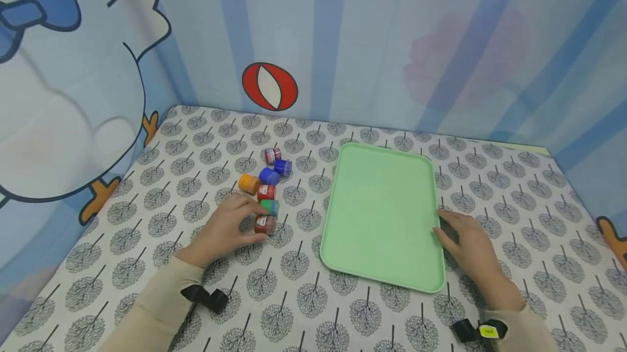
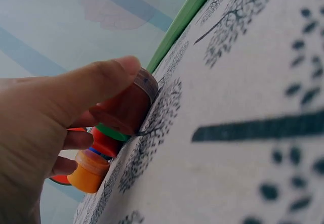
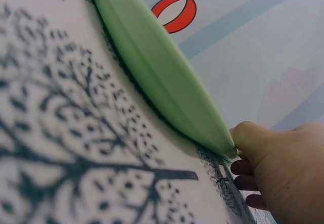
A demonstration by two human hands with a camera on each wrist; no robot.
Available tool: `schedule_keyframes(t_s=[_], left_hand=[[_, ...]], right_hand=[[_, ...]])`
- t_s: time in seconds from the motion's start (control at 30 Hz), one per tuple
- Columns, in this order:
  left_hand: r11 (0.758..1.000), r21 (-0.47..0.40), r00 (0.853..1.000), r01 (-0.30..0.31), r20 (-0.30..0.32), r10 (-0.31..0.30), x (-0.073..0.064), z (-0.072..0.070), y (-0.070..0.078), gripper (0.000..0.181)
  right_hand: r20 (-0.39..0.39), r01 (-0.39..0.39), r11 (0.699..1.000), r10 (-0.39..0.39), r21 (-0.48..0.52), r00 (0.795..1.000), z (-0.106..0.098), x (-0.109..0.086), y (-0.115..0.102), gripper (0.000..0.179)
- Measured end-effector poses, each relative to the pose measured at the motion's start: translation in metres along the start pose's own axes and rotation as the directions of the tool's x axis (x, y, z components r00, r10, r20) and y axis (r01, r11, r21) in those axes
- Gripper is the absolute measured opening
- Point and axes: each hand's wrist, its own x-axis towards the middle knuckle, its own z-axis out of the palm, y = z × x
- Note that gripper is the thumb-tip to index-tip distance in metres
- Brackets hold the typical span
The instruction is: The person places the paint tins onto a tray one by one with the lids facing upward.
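Observation:
My left hand [image 1: 227, 226] is at a group of small paint jars, its thumb and fingers around a dark red paint jar [image 1: 265, 225]. In the left wrist view, the thumb presses near the translucent end of this dark red jar [image 2: 126, 102]. Just beyond it lies a green jar [image 1: 270, 208], close to the index finger, then a red jar [image 1: 266, 192]. At the light green tray [image 1: 382, 216], my right hand [image 1: 467, 246] holds the right rim. The right wrist view has the thumb on the tray's edge [image 3: 167, 77] and the other fingers curled below it.
Farther back in the group are an orange jar [image 1: 249, 183], two blue jars [image 1: 269, 176] and another red jar [image 1: 272, 155]. A tree-patterned cloth [image 1: 294, 308] covers the table. Behind it hangs a blue printed curtain [image 1: 372, 42].

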Motion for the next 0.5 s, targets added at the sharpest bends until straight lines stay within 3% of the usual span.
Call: schedule_keyframes(t_s=[0.23, 0.5], left_hand=[[0.998, 0.064, 0.999, -0.018, 0.03, 0.016, 0.0004, -0.0007, 0.0037, 0.042], [0.997, 0.071, 0.999, -0.035, 0.012, 0.034, 0.0003, 0.0001, 0.0034, 0.039]], right_hand=[[-0.004, -0.012, 1.0, 0.012, 0.003, 1.0, 0.0, -0.0003, -0.0014, 0.043], [-0.004, -0.019, 1.0, 0.019, 0.008, 1.0, 0.0005, 0.0002, -0.0007, 0.043]])
